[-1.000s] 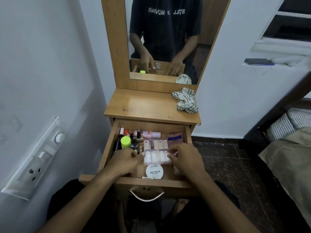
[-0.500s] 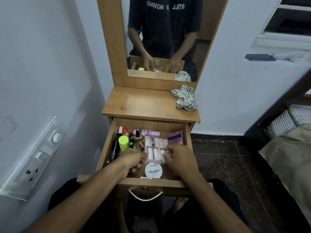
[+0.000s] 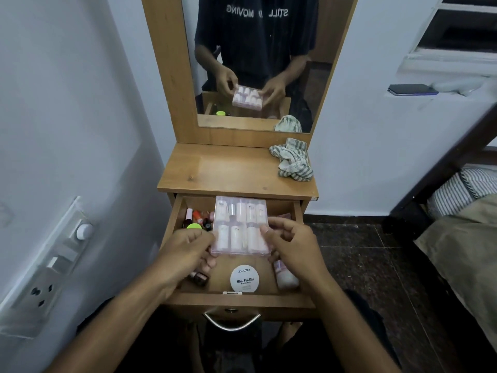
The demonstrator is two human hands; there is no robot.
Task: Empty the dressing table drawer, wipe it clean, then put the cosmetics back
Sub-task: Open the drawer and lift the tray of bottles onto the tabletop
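The wooden drawer [image 3: 236, 301] of the dressing table stands pulled out. Both hands hold a clear plastic case of small pink bottles [image 3: 240, 227] lifted above the drawer: my left hand [image 3: 185, 251] grips its left edge, my right hand [image 3: 291, 242] its right edge. Inside the drawer lie a round white nail polish remover tub [image 3: 244, 279], a pink bottle [image 3: 285, 277] at the right, a small dark bottle [image 3: 199, 278] at the left, and several nail polish bottles [image 3: 200, 218] with a lime-green cap [image 3: 194, 226] at the back left. A striped cloth [image 3: 293, 160] lies on the tabletop [image 3: 228, 170].
A mirror [image 3: 258, 60] rises behind the tabletop. A wall with a switch panel [image 3: 48, 267] is close on the left. A ledge with a phone [image 3: 410, 89] is at the right, and a bed [image 3: 465, 224] stands at the far right over dark floor tiles.
Both hands closed on the clear case of bottles and lifted it up out of the drawer; it lay flat inside before.
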